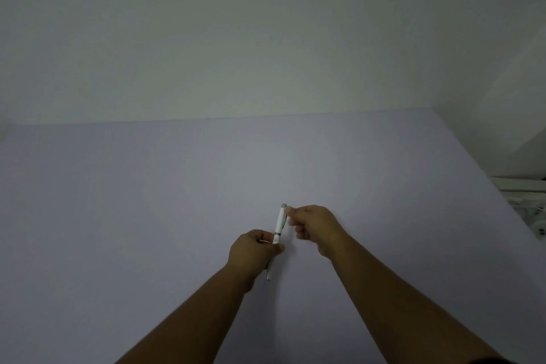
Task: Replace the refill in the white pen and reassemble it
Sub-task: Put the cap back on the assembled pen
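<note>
A white pen [279, 224] with a silver band and a grey top stands nearly upright above the pale lilac table [147, 201]. My left hand [254, 251] is closed around its lower barrel, and the metal tip pokes out below the fist. My right hand [316, 224] sits just right of the pen's upper half, fingers curled, with thumb and forefinger at the cap near the clip. Whether those fingertips press on the cap or only touch it is blurred. No loose refill is in view.
A plain white wall [266, 38] rises behind the table's far edge. At the right edge, beyond the table, lies a white object with cables or a power strip [529, 210].
</note>
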`<state>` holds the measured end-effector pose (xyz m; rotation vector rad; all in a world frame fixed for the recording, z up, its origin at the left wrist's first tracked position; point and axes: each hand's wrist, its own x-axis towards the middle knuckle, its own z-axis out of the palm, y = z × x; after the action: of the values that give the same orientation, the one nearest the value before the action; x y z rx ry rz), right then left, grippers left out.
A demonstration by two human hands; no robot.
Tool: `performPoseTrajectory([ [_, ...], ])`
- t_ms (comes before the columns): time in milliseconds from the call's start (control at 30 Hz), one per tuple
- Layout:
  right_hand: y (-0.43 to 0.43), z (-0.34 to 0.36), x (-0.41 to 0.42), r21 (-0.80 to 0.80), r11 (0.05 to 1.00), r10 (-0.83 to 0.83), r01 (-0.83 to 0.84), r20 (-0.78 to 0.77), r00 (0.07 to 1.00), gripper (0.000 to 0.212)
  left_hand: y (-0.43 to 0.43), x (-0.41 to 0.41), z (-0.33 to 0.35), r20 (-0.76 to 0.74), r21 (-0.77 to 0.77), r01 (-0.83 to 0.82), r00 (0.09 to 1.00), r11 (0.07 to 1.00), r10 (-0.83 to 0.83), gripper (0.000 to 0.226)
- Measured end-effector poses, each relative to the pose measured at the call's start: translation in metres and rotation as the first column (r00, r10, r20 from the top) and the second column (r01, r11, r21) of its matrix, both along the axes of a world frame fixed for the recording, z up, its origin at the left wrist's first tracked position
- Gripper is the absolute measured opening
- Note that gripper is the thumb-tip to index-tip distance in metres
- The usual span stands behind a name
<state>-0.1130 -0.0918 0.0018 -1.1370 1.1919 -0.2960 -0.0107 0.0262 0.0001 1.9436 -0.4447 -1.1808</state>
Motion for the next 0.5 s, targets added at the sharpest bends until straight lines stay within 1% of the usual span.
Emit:
performPoseTrajectory([
  [67,-0.011,-0.006,-0.007,-0.160,0.984,-0.096,0.074,-0.131,0.987,0.016,-0.001,0.003,-0.006,0.009,0.013,-0.022,1.000,1.000,0.022,0.011],
  [100,-0.017,-0.010,-0.013,-0.264,0.963,-0.114,0.049,-0.235,0.965,0.017,-0.001,0.005,-0.010,0.009,0.021,-0.036,0.999,0.999,0.036,0.012],
  [133,-0.021,-0.013,-0.019,-0.356,0.934,-0.107,-0.028,-0.355,0.929,0.020,-0.001,0.006,-0.014,0.010,0.028,-0.051,0.999,0.998,0.051,0.012],
  [167,-0.022,-0.017,-0.024,-0.406,0.906,-0.090,-0.119,-0.459,0.884,0.022,-0.002,0.006,-0.018,0.018,0.037,-0.061,0.998,0.997,0.061,0.011],
  [233,-0.021,-0.024,-0.034,-0.420,0.873,-0.053,-0.246,-0.584,0.810,0.023,-0.002,0.006,-0.027,0.053,0.060,-0.062,0.997,0.996,0.058,0.012],
  [333,-0.013,-0.036,-0.041,-0.353,0.881,0.006,-0.313,-0.655,0.755,0.025,-0.003,0.002,-0.037,0.108,0.084,-0.063,0.993,0.994,0.054,0.019],
  [400,-0.008,-0.042,-0.042,-0.335,0.884,0.024,-0.326,-0.663,0.748,0.025,-0.003,0.000,-0.043,0.133,0.088,-0.075,0.989,0.993,0.063,0.021],
  [500,0.000,-0.046,-0.038,-0.357,0.880,0.008,-0.312,-0.648,0.762,0.020,-0.004,-0.002,-0.049,0.151,0.086,-0.084,0.986,0.993,0.070,0.020],
])
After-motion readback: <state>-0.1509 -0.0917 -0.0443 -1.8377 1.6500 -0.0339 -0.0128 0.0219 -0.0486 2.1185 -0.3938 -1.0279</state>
